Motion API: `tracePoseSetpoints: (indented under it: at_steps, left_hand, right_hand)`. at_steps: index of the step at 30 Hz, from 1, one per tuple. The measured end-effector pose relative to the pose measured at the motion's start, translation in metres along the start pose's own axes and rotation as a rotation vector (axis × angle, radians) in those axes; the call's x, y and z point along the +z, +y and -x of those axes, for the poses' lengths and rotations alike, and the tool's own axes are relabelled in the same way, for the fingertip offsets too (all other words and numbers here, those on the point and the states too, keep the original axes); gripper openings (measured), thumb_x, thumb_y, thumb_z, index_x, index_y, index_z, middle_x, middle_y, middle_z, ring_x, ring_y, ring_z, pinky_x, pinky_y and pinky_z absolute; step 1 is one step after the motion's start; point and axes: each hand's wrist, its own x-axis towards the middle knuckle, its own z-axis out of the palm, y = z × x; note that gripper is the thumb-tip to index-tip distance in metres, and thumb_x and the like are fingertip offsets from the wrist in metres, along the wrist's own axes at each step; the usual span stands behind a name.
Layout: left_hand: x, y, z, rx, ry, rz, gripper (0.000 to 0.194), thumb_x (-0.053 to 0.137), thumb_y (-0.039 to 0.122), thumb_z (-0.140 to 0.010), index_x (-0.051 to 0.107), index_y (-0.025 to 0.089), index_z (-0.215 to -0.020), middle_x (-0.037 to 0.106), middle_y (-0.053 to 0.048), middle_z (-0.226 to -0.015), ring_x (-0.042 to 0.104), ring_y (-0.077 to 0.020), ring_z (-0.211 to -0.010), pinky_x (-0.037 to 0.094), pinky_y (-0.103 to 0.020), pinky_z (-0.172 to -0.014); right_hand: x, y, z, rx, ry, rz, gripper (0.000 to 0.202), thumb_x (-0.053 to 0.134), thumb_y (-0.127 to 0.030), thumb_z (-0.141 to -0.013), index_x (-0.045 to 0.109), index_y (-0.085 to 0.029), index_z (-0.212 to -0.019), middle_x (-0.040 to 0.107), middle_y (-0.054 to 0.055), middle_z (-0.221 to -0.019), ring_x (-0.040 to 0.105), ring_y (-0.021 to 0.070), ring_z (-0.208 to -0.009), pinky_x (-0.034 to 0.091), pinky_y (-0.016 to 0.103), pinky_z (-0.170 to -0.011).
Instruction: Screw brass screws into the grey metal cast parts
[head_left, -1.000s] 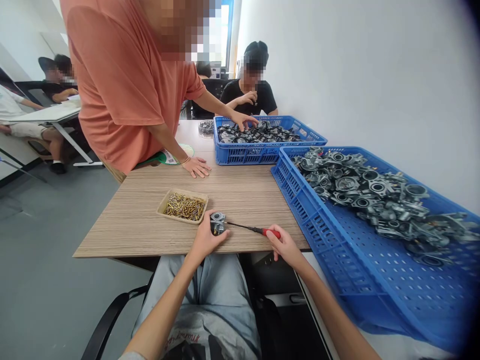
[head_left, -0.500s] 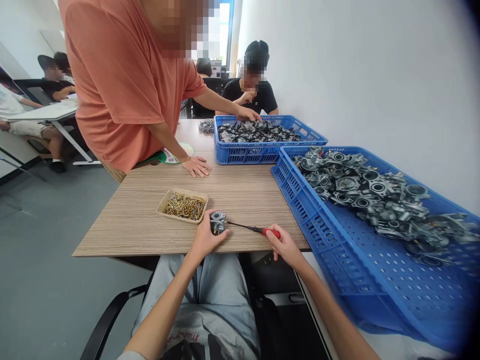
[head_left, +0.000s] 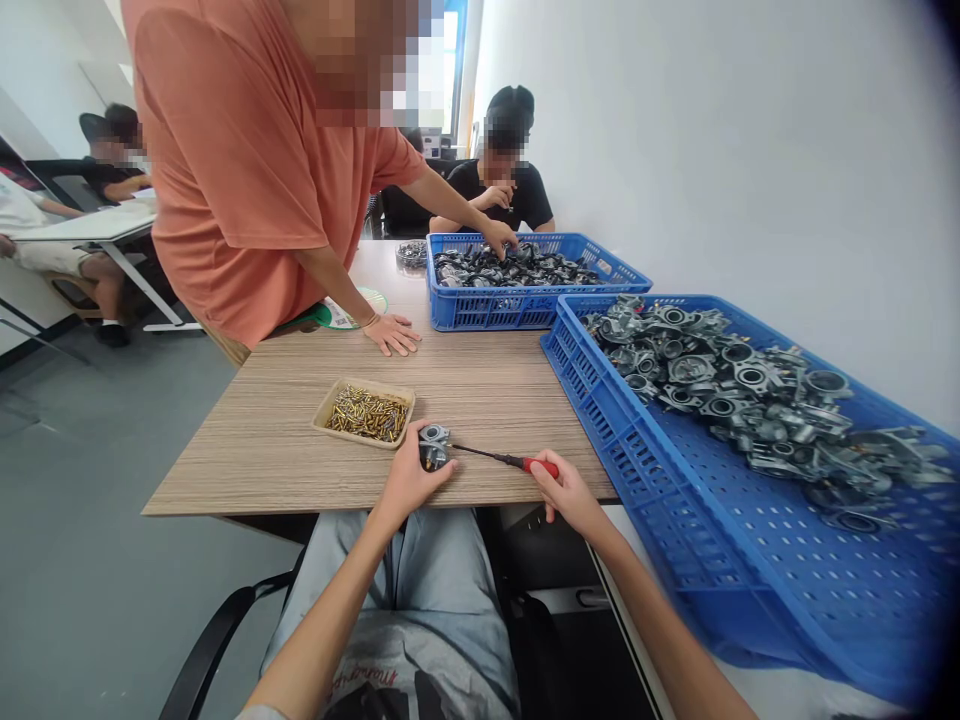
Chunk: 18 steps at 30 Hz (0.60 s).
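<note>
My left hand (head_left: 411, 472) is wrapped round a grey metal carburetor (head_left: 434, 447) near the front edge of the table. A screwdriver (head_left: 517, 461) with a red and black handle is gripped in my right hand (head_left: 568, 490). Its thin dark shaft points left, and the tip meets the right side of the carburetor, by a small brass-coloured part. Just behind my left hand sits a tan tray (head_left: 330, 434) filled with small brass-coloured screw-like pieces (head_left: 367, 410).
A large blue crate (head_left: 645, 500) on my right holds many carburetors (head_left: 750, 375). Behind it, another blue crate (head_left: 487, 312) holds darker metal parts. A co-worker in an orange shirt (head_left: 240, 170) leans over the table (head_left: 285, 480), one hand flat on it. Another person sits beyond.
The co-worker's far hand has shifted within the back crate, its fingers now pointing down into the parts. My hands, the carburetor and the screwdriver stay nearly where they were.
</note>
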Motion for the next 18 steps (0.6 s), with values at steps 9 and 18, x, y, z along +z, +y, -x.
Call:
tracePoseSetpoints:
  at_steps: [9, 18]
  left_hand:
    - [0.0003, -0.0012, 0.0003, -0.010, -0.002, -0.004, 0.064, 0.078, 0.032, -0.077, 0.041, 0.023, -0.129, 0.063, -0.007, -0.122, 0.064, -0.0231, -0.111, 0.050, -0.038, -0.101]
    - [0.0008, -0.0011, 0.0009, -0.008, 0.004, 0.009, 0.065, 0.078, 0.031, -0.076, 0.041, 0.023, -0.129, 0.063, -0.007, -0.120, 0.064, -0.0224, -0.109, 0.050, -0.038, -0.100]
  right_hand:
    - [-0.0020, 0.0044, -0.0001, -0.009, 0.005, 0.041, 0.037, 0.054, -0.060, -0.092, 0.047, -0.025, -0.084, 0.036, -0.013, -0.050, 0.040, 0.0093, -0.033, 0.038, 0.020, -0.033]
    - [-0.0020, 0.0032, 0.0005, -0.021, -0.002, 0.036, 0.036, 0.053, -0.059, -0.095, 0.047, -0.025, -0.085, 0.035, -0.013, -0.049, 0.040, 0.0094, -0.033, 0.039, 0.021, -0.034]
